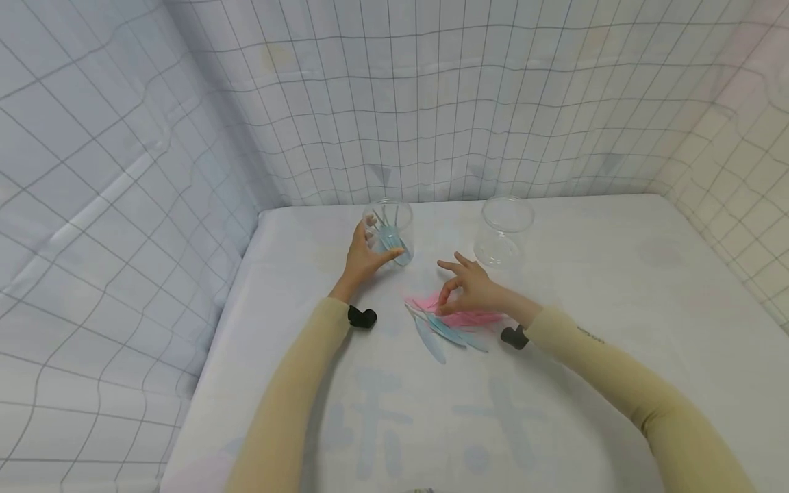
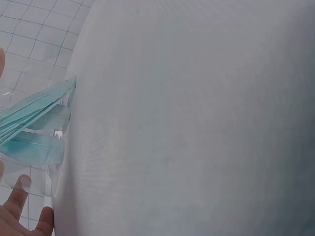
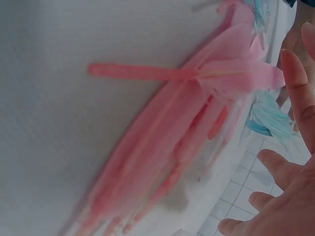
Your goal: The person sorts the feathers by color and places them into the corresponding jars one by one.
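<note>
My left hand [image 1: 364, 257] grips the side of a clear jar [image 1: 403, 213], fingers and thumb spread around it. Several light blue feathers [image 1: 391, 236] stand in this jar, quills up; the left wrist view shows blue feathers [image 2: 37, 113] behind the clear wall. My right hand [image 1: 471, 287] is over a loose pile of pink feathers [image 1: 471, 318] and blue feathers [image 1: 446, 332]. Its thumb and index finger curve towards each other, the other fingers stretched out. In the right wrist view one pink feather [image 3: 187, 73] lies crosswise near the index finger; a pinch cannot be made out.
A second clear jar [image 1: 502, 233] stands behind and right of my right hand, with no feathers visible in it. White cloth with faint printed shapes covers the table [image 1: 592, 274]. Grid-patterned curtains [image 1: 431, 103] hang at the back and sides.
</note>
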Action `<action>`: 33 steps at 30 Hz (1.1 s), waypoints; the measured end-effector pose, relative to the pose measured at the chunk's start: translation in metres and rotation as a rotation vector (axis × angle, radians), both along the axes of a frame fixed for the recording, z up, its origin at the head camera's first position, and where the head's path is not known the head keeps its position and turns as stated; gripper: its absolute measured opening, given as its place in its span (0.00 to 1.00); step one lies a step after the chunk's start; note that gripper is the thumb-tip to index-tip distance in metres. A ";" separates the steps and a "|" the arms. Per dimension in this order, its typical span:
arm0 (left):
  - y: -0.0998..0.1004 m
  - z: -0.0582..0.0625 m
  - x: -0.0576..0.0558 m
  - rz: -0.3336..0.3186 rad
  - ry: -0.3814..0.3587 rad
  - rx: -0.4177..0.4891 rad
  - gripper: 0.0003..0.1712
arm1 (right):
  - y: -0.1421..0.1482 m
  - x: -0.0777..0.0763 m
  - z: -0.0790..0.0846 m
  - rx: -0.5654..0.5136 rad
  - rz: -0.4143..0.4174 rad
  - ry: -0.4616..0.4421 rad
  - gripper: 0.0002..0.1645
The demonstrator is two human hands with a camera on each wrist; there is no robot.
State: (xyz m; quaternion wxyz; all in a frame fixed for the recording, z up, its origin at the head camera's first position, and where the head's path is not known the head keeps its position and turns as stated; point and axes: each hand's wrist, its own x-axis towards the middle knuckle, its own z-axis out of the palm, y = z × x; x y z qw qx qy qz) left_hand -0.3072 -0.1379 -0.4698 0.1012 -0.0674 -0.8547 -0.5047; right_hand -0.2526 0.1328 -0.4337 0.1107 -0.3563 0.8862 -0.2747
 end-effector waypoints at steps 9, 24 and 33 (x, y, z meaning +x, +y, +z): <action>0.001 0.001 0.000 -0.003 -0.006 0.007 0.57 | 0.000 0.004 -0.014 0.077 0.001 0.014 0.12; 0.000 0.002 0.001 0.004 -0.015 0.002 0.57 | -0.008 0.011 -0.019 0.130 -0.024 -0.011 0.15; 0.000 0.001 -0.001 0.017 -0.024 -0.010 0.58 | -0.009 0.010 -0.020 0.088 -0.029 -0.082 0.14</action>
